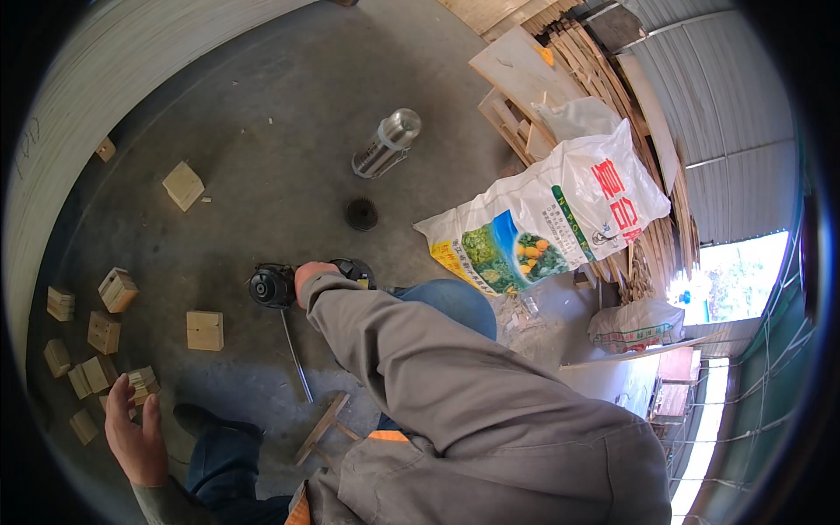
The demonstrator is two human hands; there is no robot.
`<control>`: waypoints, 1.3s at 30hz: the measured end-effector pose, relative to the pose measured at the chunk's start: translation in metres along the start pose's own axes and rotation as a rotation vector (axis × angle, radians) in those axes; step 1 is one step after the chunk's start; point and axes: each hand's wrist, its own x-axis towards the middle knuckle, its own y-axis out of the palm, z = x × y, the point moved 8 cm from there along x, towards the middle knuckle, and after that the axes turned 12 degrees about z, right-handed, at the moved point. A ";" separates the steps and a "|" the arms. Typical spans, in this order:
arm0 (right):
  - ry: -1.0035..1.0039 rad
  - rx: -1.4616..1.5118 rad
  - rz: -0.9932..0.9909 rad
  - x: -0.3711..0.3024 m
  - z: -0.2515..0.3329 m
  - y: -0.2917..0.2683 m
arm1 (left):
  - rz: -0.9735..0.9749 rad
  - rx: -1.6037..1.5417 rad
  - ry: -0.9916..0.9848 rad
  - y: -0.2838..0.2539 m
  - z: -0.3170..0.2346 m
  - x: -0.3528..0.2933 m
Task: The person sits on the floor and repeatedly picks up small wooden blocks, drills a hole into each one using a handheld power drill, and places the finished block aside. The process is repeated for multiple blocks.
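Observation:
My right hand is wrapped round a black power tool, which looks like a coil nail gun. Its round head shows left of the hand and a drum-like part to the right, while my sleeve hides some of it. A thin metal rod slants down from beside the head; whether it is joined on I cannot tell. At the lower left my left hand is raised with fingers apart, holding nothing. Just beyond its fingertips lie several small wood blocks. A single block lies between the hands.
A steel flask stands ahead, with a dark round coil near it. Another block lies far left. A big white printed sack leans by stacked boards at right. Near my legs is a small wooden frame.

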 end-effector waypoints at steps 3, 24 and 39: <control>0.016 0.016 -0.031 0.010 -0.008 0.005 | 0.008 -0.022 0.027 0.003 -0.001 0.001; 0.013 0.004 -0.022 0.010 -0.005 0.004 | -0.021 -0.024 0.005 0.004 -0.003 0.000; 0.026 -0.020 -0.011 0.009 -0.003 0.002 | -0.005 0.048 0.039 0.003 -0.004 0.000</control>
